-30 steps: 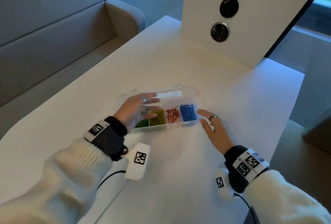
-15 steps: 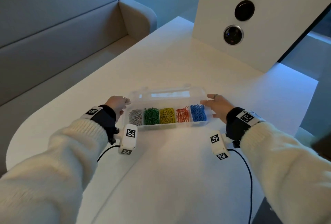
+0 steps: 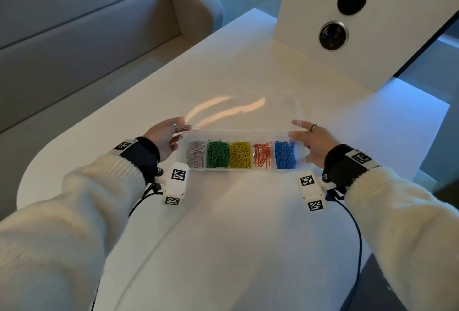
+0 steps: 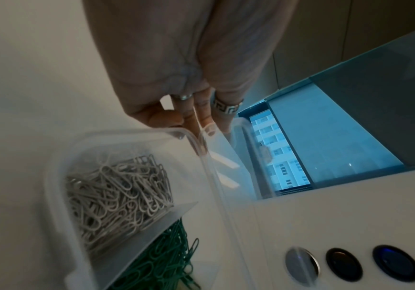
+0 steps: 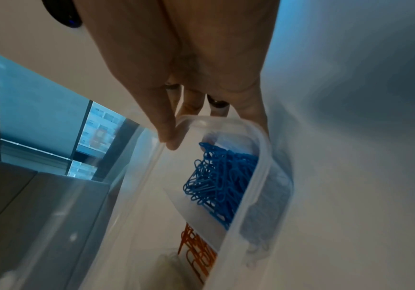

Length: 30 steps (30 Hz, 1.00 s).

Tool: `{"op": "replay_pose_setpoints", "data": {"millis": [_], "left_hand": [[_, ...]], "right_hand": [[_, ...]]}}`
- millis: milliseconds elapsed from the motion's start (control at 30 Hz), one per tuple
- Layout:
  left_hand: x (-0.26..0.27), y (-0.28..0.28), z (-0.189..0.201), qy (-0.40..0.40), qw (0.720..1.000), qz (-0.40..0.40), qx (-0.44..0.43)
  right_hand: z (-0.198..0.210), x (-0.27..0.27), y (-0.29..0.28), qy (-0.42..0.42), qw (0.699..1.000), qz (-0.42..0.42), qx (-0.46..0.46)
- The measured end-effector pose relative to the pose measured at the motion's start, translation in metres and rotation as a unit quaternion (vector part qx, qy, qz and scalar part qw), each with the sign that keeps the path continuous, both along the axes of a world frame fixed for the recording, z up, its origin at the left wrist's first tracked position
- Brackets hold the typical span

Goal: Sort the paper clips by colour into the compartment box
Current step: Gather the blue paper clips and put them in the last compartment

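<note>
A clear compartment box (image 3: pixel 248 169) stands on the white table with sorted paper clips: white (image 3: pixel 196 154), green (image 3: pixel 218 153), yellow (image 3: pixel 240 155), orange (image 3: pixel 262 155) and blue (image 3: pixel 285 154). Its clear hinged lid (image 3: pixel 236 116) stands tilted up behind the compartments. My left hand (image 3: pixel 182 131) pinches the lid's left corner between thumb and fingers; the left wrist view shows that left hand (image 4: pixel 189 125) above the white clips (image 4: pixel 117 192). My right hand (image 3: pixel 295 128) holds the lid's right corner. In the right wrist view its thumb (image 5: pixel 169 137) lies on the edge above the blue clips (image 5: pixel 221 172).
A white slanted panel (image 3: pixel 310 62) with round black lenses rises at the back right of the table. A grey sofa (image 3: pixel 99 24) runs along the left. The table's rounded edge (image 3: pixel 27 176) is close on the left. Wrist camera modules (image 3: pixel 175 184) and cables hang under both wrists.
My left hand left the box's compartments and my right hand left the table; both went to the box's ends and took the lid. The lid has tilted up.
</note>
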<state>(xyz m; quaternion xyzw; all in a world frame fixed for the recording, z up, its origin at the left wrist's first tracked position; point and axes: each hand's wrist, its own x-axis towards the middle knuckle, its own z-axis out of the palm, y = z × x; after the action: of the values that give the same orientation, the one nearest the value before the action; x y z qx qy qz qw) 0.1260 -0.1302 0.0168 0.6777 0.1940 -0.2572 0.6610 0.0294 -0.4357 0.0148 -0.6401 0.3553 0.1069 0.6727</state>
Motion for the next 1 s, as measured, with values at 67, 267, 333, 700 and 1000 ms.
{"op": "replay_pose_setpoints", "data": {"millis": [67, 267, 333, 700, 1000], "left_hand": [[-0.006, 0.002, 0.003, -0.002, 1.0, -0.017, 0.005], [-0.025, 0.019, 0.008, -0.003, 0.998, -0.056, -0.021], [-0.034, 0.027, 0.008, -0.008, 0.997, -0.071, -0.032], [-0.091, 0.066, 0.004, -0.025, 0.995, -0.074, -0.066], [-0.117, 0.083, 0.018, -0.042, 0.991, -0.122, 0.044]], "right_hand": [[0.002, -0.005, 0.002, 0.002, 1.0, 0.017, -0.017], [-0.003, -0.033, 0.01, -0.005, 0.999, 0.024, -0.034], [-0.004, -0.044, 0.015, -0.015, 0.999, 0.02, -0.038], [-0.012, -0.103, 0.056, -0.095, 0.983, -0.01, -0.158], [0.01, -0.138, 0.074, -0.123, 0.987, -0.04, -0.095]]}}
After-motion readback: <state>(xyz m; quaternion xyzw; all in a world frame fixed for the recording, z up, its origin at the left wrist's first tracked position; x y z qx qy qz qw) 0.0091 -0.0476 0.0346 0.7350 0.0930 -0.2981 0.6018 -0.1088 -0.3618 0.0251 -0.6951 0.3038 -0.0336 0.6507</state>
